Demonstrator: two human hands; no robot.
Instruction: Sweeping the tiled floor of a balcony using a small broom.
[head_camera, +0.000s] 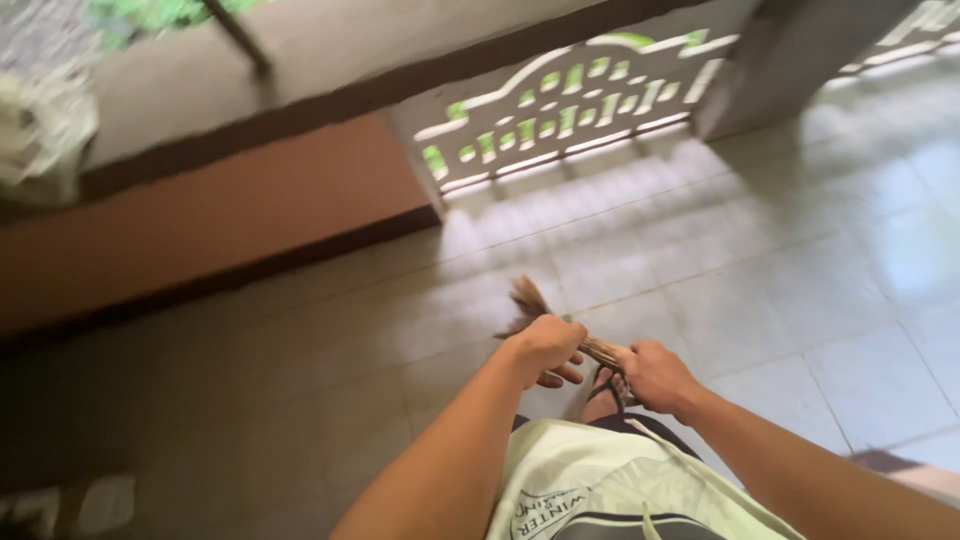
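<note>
Gripping a broom bundle (560, 325) with both hands, left hand (548, 345), right hand (650, 375) (fingers closed), tiled floor (780, 260), lattice railing (570, 105) ahead

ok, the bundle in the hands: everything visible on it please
The stick bundle looks like thin brown dry fibres or twigs gathered tight, possibly a small broom. It lies roughly level, slanting up-left. The left hand grips its middle, the right hand its near end. A frayed tuft splays out past the left hand, above the tiled floor. Motion blur hides finer detail.

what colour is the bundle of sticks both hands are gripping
Brown, like dried fibres; the stick bundle shows in the head view, held by the left hand and right hand.
</note>
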